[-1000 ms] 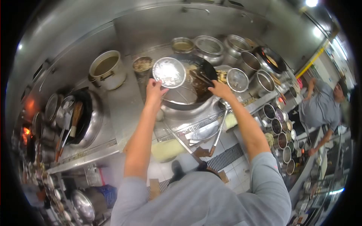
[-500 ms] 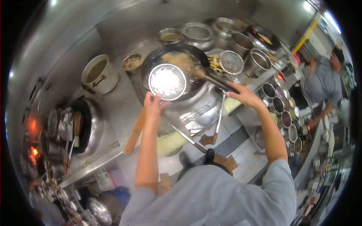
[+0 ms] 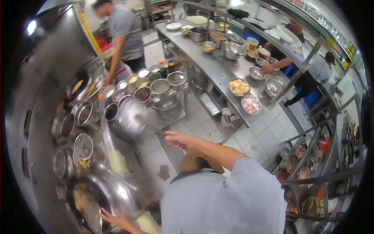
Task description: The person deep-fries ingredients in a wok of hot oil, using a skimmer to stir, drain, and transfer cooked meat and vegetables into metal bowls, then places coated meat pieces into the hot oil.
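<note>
My right hand (image 3: 180,140) is closed round the handle of a wide, round metal skimmer (image 3: 134,119). Motion blurs its head, which is held out over the gap beside the counter, close to the ingredient pots. At the lower left, my left hand (image 3: 117,220) grips the rim of a shallow round metal bowl (image 3: 93,216), seen tilted. That bowl is over a dark wok (image 3: 103,191), where brownish food in liquid (image 3: 82,197) shows. A metal-shafted tool (image 3: 122,181) lies beside the wok.
Several ingredient pots (image 3: 160,86) line the counter's end. A strainer (image 3: 83,146) and steel pots (image 3: 83,113) stand along the stove. A co-worker (image 3: 124,33) reaches to the counter at upper left. Bowls of food (image 3: 239,86) sit on a steel table (image 3: 218,64), where another person's hand (image 3: 269,69) reaches.
My view has turned right. My right hand has swung the skimmer away from the wok, out past the counter edge. My left hand keeps the bowl near the wok, now tilted more edge-on.
</note>
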Tool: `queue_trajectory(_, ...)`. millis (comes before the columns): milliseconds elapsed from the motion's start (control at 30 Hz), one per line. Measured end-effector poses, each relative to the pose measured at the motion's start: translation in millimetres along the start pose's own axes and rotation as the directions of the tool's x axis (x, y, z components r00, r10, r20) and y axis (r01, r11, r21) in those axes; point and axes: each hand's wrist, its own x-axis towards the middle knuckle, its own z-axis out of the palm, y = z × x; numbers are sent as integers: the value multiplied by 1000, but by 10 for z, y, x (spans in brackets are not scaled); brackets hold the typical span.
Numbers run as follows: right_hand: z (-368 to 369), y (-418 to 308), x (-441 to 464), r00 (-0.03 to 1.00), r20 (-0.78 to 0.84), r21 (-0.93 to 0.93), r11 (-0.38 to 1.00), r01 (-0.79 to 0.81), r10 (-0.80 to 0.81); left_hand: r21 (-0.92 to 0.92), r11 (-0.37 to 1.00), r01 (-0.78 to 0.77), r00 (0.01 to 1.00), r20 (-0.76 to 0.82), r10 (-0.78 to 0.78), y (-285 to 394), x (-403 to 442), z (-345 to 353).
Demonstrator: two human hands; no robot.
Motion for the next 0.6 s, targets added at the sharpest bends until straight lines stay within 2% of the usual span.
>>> queue_trajectory(33,-336,-143,-216,989,-124,53,995,85,-77,-123,989,82,989,134,-66,41,-94,101)
queue_trajectory(100,-1170,-268,-456,898,-400,80,969,234,-184,-144,986,86,984,169,-62,689,-158,-86)
queue_trajectory(167,-1937,-460,-821,749,-613,45,935,353,-253,-151,983,108,976,204,-76,1065,-200,-57)
queue_trajectory(233,-2476,-721,-1282,608,-747,38,896,442,-268,-65,990,-126,989,69,130,1253,-265,188)
queue_trajectory(267,-2746,-824,-1487,532,-811,21,897,442,-243,-84,978,-188,978,80,195,1386,-283,272)
queue_trajectory(300,-3013,-937,-1679,447,-867,2,897,442,-218,-86,977,-195,976,83,203,1468,-305,441)
queue_trajectory(367,-3506,-1254,-1973,319,-935,21,871,490,-157,-312,938,-152,942,242,233,1532,-345,793)
queue_trajectory(400,-3918,-1370,-2073,331,-939,108,837,536,-91,-283,955,-89,922,340,186,1769,-340,800)
queue_trajectory(433,-4385,-1466,-2130,348,-937,191,794,578,-27,-277,956,-94,920,344,190,2038,-329,771)
queue_trajectory(500,-5137,-1685,-2179,309,-951,227,733,641,24,-248,944,-216,869,391,302,2526,-300,687)
queue_trajectory(600,-5805,-1920,-2135,290,-953,279,649,708,93,-308,930,-201,860,399,318,2748,-307,765)
